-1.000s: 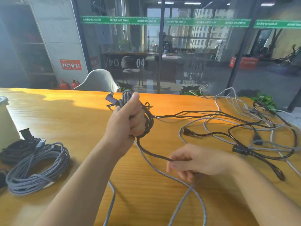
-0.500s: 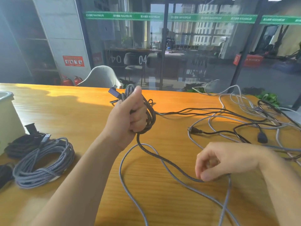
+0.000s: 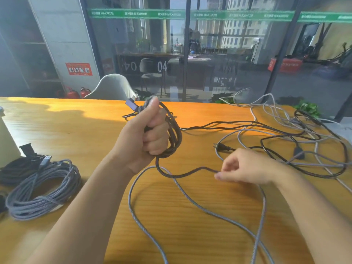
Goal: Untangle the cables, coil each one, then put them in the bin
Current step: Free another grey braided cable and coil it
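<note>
Centrally, left hand (image 3: 146, 138): raised above the desk (image 3: 190, 216), grip fully closed, fingers and thumb wrapped round several loops of a dark braided cable (image 3: 174, 139); its plug end (image 3: 131, 104) sticks out above the thumb. Right hand (image 3: 245, 167): low over the desk, grip narrow, thumb and forefinger pinching the same cable's free run where it leaves the coil and bends across. Loose grey braided cable (image 3: 192, 199): lying in wide loops on the desk beneath both forearms. Tangled cables (image 3: 297, 141), black and pale grey, with a two-pin plug (image 3: 222, 147): spread over the desk's right side. Coiled grey cable (image 3: 42, 189): on the desk at left, beside a coiled black cable (image 3: 17, 168). Pale container (image 3: 6, 141) at the far left edge, only partly in view.
</note>
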`<state>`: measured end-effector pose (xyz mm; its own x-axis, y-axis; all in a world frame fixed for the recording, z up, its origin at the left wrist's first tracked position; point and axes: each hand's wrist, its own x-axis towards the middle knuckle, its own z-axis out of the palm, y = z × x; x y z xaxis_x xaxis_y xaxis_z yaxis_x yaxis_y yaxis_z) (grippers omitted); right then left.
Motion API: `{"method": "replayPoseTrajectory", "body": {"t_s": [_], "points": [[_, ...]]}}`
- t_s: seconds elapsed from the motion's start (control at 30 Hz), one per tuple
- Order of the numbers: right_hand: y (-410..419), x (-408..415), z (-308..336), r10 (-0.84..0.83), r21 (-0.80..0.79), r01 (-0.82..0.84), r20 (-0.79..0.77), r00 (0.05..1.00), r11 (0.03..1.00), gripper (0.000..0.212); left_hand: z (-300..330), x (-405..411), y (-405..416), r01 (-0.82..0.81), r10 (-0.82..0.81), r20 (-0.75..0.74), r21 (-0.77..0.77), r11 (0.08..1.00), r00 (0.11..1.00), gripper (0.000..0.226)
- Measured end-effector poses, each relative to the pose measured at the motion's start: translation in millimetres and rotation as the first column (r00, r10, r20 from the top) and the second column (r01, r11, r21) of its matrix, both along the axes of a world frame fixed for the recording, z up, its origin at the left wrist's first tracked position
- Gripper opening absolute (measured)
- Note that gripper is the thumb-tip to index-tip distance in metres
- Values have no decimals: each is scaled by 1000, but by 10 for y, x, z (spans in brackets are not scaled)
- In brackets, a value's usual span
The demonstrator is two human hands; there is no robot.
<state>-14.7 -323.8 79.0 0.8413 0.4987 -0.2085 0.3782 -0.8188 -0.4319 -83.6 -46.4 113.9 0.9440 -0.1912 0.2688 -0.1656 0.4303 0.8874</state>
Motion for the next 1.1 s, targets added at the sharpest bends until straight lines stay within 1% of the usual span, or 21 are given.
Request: {"method": "replayPoseTrajectory", "body": {"t_s": [0.07,0.17,0.27,0.33,0.43,0.5,0.6,0.73,0.83,0.9,0.97,1.07,1.1], "points": [[43,48,-49,-104,90,103,3,995,991,47,-36,0,-117,171,-170,-43,34,985,985,51],[71,123,-90,-212,227,209,-11,977,951,49,-145,-2,-349,386,-370,-121,172,906,921,46],[61,158,-94,-268,308,268,-44,962,913,40,-274,11,-515,490,-444,-207,342,802,872,47],[27,191,-83,-284,376,278,-38,958,884,37,-312,16,-579,517,-456,-242,412,751,856,48],[-15,230,-32,-321,460,274,24,947,845,35,-305,15,-634,471,-383,-275,483,738,882,48],[-43,220,33,-369,494,276,99,924,825,37,-281,26,-653,428,-332,-273,522,738,903,47],[-93,149,140,-427,551,267,185,885,791,37,-260,43,-671,379,-282,-254,585,717,925,53],[-20,4,200,-434,573,185,336,836,799,32,-285,18,-747,349,-238,-255,675,650,937,57],[45,-60,209,-426,589,130,396,813,797,28,-339,25,-786,268,-140,-235,716,645,962,55],[72,-97,223,-404,570,110,419,813,814,25,-409,57,-788,176,-48,-189,754,632,981,55],[85,-130,230,-368,562,87,410,834,823,19,-485,102,-786,103,21,-150,765,635,988,54],[127,-202,247,-256,559,22,344,903,829,8,-513,156,-746,32,78,-125,701,713,989,57],[145,-232,258,-204,556,-1,307,930,831,8,-497,161,-711,20,92,-133,666,746,987,58]]}}
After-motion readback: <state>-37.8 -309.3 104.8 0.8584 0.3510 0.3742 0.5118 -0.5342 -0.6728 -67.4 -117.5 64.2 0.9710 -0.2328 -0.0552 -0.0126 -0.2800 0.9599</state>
